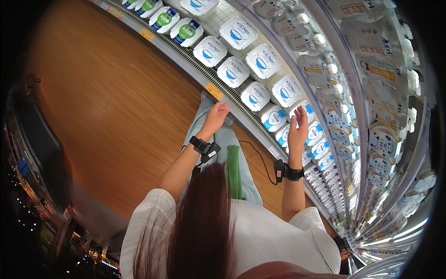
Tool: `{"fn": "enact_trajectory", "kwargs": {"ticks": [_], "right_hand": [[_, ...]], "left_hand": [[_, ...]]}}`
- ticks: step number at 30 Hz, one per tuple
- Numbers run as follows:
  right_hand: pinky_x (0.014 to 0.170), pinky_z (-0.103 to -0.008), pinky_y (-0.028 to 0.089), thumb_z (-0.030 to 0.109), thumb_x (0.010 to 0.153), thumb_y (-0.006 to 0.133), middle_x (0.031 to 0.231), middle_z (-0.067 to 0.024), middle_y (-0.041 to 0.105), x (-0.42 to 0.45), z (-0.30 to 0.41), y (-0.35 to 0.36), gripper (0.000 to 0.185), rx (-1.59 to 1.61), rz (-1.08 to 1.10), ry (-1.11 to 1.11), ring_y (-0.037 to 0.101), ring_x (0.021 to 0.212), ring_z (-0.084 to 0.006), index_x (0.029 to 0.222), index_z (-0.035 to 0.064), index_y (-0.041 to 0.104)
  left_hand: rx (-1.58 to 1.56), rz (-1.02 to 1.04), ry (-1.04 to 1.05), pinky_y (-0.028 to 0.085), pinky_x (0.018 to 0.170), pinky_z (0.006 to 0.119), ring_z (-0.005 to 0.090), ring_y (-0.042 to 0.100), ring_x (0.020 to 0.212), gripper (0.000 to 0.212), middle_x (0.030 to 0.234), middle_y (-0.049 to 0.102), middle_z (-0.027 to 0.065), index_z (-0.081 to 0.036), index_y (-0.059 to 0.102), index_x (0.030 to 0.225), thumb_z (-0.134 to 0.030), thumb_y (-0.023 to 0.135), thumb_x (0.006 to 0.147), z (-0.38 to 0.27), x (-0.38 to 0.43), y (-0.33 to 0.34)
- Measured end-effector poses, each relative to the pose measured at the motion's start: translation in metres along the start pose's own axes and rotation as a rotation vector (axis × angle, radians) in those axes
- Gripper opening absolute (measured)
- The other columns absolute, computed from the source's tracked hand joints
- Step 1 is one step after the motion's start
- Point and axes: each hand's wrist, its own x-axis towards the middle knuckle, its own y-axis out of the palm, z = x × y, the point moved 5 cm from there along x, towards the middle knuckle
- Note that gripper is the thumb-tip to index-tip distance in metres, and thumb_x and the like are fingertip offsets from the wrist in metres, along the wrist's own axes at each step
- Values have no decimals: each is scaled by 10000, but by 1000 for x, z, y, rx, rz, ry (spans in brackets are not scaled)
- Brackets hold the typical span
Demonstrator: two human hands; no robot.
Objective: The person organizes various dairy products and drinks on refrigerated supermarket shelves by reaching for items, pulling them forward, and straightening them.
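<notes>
My left hand (217,114) hovers by the front rail of a chilled display case, fingers apart and holding nothing. My right hand (299,130) is over the white tubs with blue heart labels (274,118), empty and loosely spread; whether its fingertips touch a tub I cannot tell. Several square white tubs with a blue bowl print (255,96) stand in rows on the bottom shelf before me. Beyond them are white tubs with green and dark blue wraps (187,32). A black strap with a small device is on each wrist.
A ventilation grille (226,96) runs along the case's front edge, with orange price tags (214,91) on the rail. Upper shelves hold clear pouches with white caps (319,39). A green cloth strip (234,171) hangs over my legs. A thin black cable (260,157) loops near my right wrist.
</notes>
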Motion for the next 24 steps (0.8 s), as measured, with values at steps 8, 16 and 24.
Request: {"fn": "enact_trajectory", "kwargs": {"ticks": [8, 16, 24], "right_hand": [[859, -272, 458, 74, 908, 508, 1085, -136, 608, -92, 7, 47, 360, 296, 112, 299, 595, 993, -185, 1247, -30, 444], [830, -267, 458, 117, 913, 505, 1066, -137, 618, -142, -21, 107, 364, 601, -170, 571, 600, 984, -176, 1235, -46, 458], [945, -316, 401, 212, 906, 551, 1192, -196, 535, -91, -56, 236, 496, 379, -336, 463, 525, 1115, -254, 1301, -43, 395]], "left_hand": [[-35, -101, -89, 420, 875, 287, 162, 548, 1084, 375, 1207, 558, 107, -11, 475, 1240, -207, 488, 920, -47, -52, -107], [157, 79, -72, 404, 890, 294, 156, 516, 1102, 387, 1194, 557, 79, -31, 504, 1220, -275, 522, 920, -65, 15, -169], [288, 64, 124, 317, 1026, 326, 237, 388, 1263, 582, 1365, 400, 171, 31, 346, 1340, -307, 544, 909, -33, 138, -192]]}}
